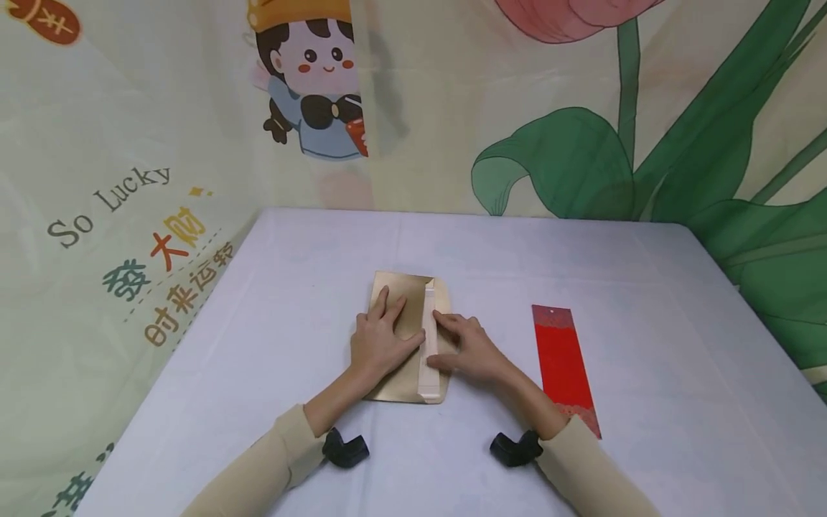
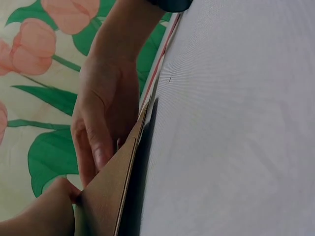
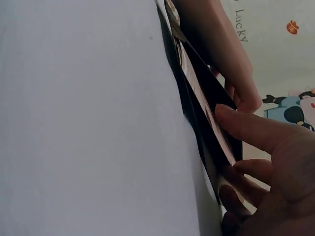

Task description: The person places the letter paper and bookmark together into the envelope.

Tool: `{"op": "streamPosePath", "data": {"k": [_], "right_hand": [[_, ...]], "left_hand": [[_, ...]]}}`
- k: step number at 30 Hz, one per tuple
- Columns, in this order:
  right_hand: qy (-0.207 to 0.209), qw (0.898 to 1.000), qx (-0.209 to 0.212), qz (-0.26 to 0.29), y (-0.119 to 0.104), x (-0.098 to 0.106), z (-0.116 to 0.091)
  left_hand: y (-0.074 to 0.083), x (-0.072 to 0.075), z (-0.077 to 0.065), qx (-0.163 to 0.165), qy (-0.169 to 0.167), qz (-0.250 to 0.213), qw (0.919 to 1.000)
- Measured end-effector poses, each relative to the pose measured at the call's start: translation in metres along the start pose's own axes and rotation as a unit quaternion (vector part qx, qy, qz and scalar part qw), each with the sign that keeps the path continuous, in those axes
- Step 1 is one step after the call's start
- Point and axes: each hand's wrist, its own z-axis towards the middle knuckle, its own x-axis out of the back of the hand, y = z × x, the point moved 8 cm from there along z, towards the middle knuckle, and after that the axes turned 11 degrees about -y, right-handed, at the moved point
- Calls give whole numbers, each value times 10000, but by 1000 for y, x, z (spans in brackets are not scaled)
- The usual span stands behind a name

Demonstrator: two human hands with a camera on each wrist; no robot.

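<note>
A gold paper envelope lies on the table, with a pale, creased strip running lengthwise near its right side. My left hand rests on the envelope's left part, fingers spread and thumb reaching to the strip. From the right, my right hand holds the envelope at the strip, thumb and forefinger bent at its right edge. In the right wrist view, these fingers sit along the strip, and the envelope's edge stands slightly off the cloth. The left wrist view shows the envelope edge-on, hiding some fingertips.
To the right lies a flat red strip with patterned ends, its lower end near my right sleeve. A white cloth covers the table. Behind it hangs a printed backdrop. Black wrist cameras sit at both cuffs.
</note>
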Motion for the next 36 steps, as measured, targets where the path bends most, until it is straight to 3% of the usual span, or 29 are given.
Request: {"op": "streamPosePath", "data": {"k": [3, 6, 16, 22, 26, 34, 36], "right_hand": [[-169, 9981, 196, 560, 0, 1, 1], [-79, 9973, 301, 660, -4, -2, 5], [627, 9921, -572, 925, -4, -1, -2], [812, 9899, -759, 882, -8, -9, -6], [718, 9909, -636, 946, -11, -14, -5], [205, 9784, -690, 1938, -9, -19, -7], [135, 9808, -605, 1850, -9, -16, -11]], "left_hand": [[1, 0, 0, -9, 32, -48, 10000], [2, 1, -1, 21, 87, -83, 9999], [3, -1, -1, 109, 95, -126, 9998], [3, -2, -1, 130, 85, -118, 9998], [4, -2, 0, 90, 104, -40, 9999], [4, -6, 0, 36, 9, -39, 10000], [4, -7, 0, 32, -11, -105, 9999]]}}
